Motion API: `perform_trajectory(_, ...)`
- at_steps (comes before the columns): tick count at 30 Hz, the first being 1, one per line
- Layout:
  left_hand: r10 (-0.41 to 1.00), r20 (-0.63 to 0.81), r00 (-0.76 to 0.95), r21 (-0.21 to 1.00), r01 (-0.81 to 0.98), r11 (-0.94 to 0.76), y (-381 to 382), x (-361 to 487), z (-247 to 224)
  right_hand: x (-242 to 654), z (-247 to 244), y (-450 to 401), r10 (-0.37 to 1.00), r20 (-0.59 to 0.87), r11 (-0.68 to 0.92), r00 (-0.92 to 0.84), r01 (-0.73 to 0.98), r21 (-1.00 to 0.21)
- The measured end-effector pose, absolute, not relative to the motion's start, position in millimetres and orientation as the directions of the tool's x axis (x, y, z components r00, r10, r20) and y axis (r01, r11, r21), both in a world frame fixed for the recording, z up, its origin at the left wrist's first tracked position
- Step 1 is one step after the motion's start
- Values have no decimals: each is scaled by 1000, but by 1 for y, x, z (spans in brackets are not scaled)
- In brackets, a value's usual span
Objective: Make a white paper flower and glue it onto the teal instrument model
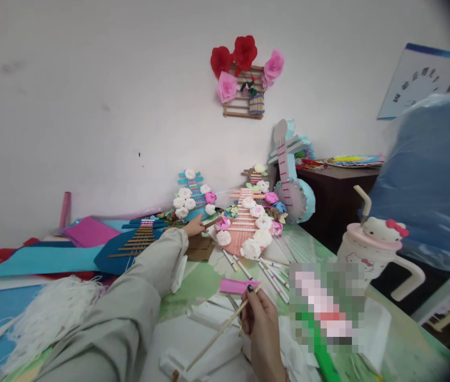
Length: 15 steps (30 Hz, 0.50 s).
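My right hand point(264, 321) was clamped on a pale, thin stick point(220, 335), bare as far as I saw, slanting over white paper point(225, 358). My left hand point(195, 227) reached to the blue lute's point(197, 203) lower edge; I couldn't tell whether it gripped anything. That lute, near the wall point(69, 106), looked finished, thick with white flowers point(185, 193); the dark blue lute point(112, 252), showing none, seemed less far along.
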<state>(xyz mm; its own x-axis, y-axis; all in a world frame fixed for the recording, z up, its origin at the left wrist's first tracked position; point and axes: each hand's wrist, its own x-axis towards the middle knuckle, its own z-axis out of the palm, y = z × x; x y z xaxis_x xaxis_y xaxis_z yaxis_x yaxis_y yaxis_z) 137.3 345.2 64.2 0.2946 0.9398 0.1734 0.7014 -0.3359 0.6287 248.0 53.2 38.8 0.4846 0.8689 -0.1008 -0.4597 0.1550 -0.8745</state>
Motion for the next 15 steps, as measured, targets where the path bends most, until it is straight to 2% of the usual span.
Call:
perform_trajectory(6,967,10,255,801,577,-160,341,125,43,247,31,57,874,-120,138,471,-478,-868)
perform_trajectory(15,896,-234,378,885,465,34,369,141,38,247,33,56,878,-130,109,461,-456,-883)
